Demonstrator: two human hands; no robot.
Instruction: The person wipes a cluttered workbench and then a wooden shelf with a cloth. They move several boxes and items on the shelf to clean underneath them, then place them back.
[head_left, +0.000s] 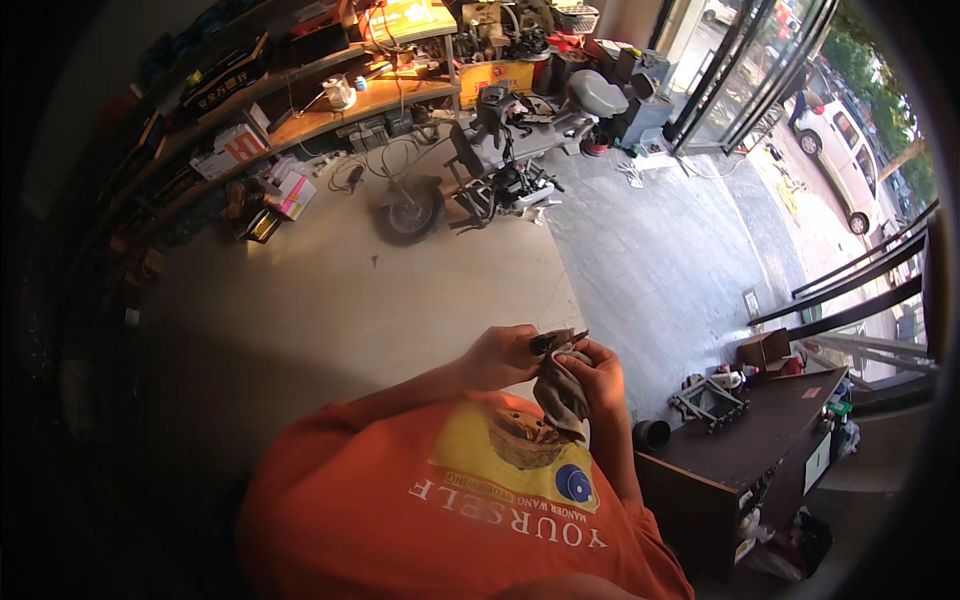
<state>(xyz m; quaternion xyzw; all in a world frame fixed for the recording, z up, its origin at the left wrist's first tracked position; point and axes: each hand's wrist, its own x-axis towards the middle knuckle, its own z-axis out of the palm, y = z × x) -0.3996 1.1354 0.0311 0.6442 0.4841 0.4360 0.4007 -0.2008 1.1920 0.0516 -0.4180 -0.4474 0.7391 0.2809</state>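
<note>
Both my hands are together just in front of my orange T-shirt. My left hand (501, 358) is closed around a small dark tool (541, 343); most of its body is hidden by the fingers, so I cannot tell its exact kind. A grey-brown cloth rag (562, 397) hangs down from my right hand (602, 373), pinched between thumb and fingers. The upper part of the rag lies against a thin dark piece (577, 337) that points to the upper right. Whether that piece belongs to the tool is unclear.
Ahead stands a partly stripped electric scooter (510, 150) on the tiled floor (465, 292). Wooden shelving (300, 129) with boxes runs along the left. At right, a dark desk (757, 427) bears a metal frame (709, 401). Glass doors (735, 82) open towards a parked white car (840, 150).
</note>
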